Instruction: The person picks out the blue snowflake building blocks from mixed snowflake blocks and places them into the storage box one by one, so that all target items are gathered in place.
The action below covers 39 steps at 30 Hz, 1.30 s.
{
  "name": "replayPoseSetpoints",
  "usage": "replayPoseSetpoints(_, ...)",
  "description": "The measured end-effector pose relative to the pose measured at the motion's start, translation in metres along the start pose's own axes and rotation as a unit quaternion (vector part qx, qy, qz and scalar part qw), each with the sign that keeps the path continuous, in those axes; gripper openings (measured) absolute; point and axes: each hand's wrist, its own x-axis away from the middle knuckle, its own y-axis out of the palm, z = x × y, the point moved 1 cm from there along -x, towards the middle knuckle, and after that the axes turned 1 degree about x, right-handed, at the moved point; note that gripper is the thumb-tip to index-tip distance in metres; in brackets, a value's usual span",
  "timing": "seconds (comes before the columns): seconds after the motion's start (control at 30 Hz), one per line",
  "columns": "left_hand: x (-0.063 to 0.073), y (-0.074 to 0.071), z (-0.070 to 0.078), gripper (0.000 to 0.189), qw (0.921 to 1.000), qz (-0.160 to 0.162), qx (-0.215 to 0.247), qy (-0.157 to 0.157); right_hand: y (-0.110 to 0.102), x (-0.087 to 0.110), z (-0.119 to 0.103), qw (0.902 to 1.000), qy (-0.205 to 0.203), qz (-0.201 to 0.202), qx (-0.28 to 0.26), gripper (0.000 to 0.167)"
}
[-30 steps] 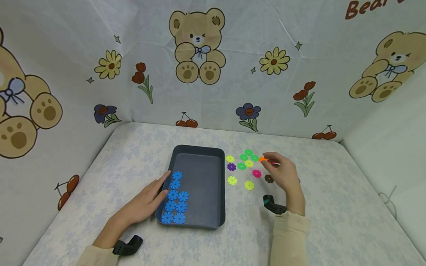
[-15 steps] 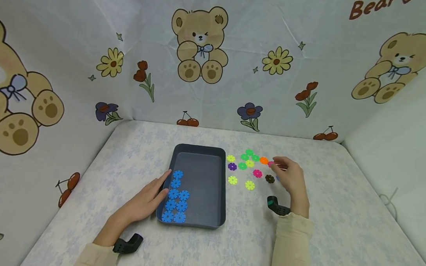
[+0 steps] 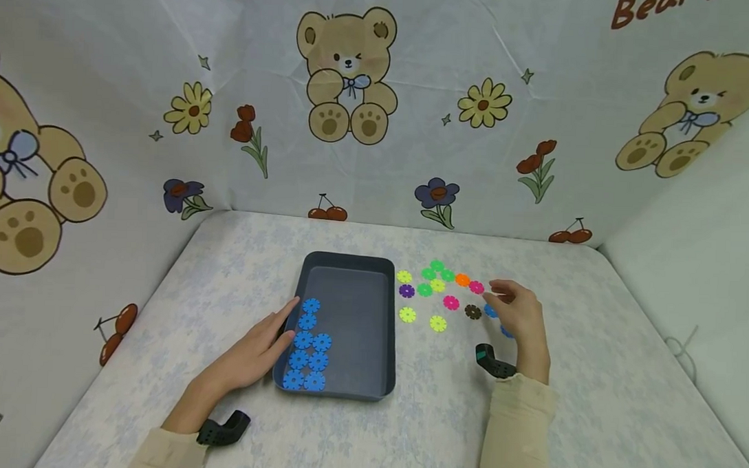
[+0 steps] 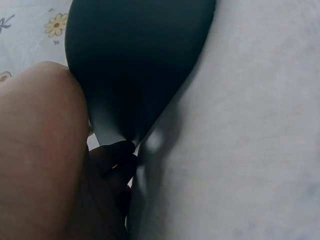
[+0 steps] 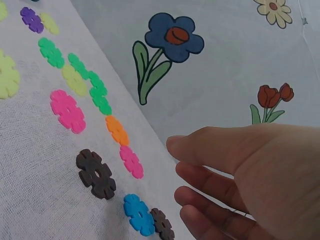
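Several blue notched plastic discs lie along the left side of a dark grey rectangular tray. My left hand holds the tray's left side, its thumb lapping over the rim; in the left wrist view its shaded fingers lie against the outer wall. My right hand hovers over the right end of the loose discs, thumb and fingers apart with nothing between them. Nearest to it are a pink disc, a blue disc and a dark brown disc. Another blue disc is partly hidden under the hand.
Between tray and right hand lie loose discs: green, yellow, purple, orange and another pink disc. The pale patterned tabletop meets a bear-print cloth at the back.
My right hand has moved right and a little towards me, off the orange and pink discs, which now show fully. The left hand and tray have stayed put.
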Motion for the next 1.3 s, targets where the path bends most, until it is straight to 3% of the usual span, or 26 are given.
replayPoseSetpoints(0.6,-0.007,-0.004,0.001,0.065,1.0000,-0.003,0.000,0.007,-0.008,-0.002,0.009,0.9998,-0.004,-0.011,0.014,0.049)
replayPoseSetpoints(0.93,0.001,-0.001,-0.001,0.065,1.0000,-0.009,0.001,-0.001,-0.003,0.004,0.017,0.9993,0.025,-0.027,-0.004,0.048)
replayPoseSetpoints(1.3,-0.003,-0.001,0.000,0.065,0.9999,-0.005,0.006,0.013,-0.003,0.002,0.020,0.9985,0.044,-0.034,-0.003,0.052)
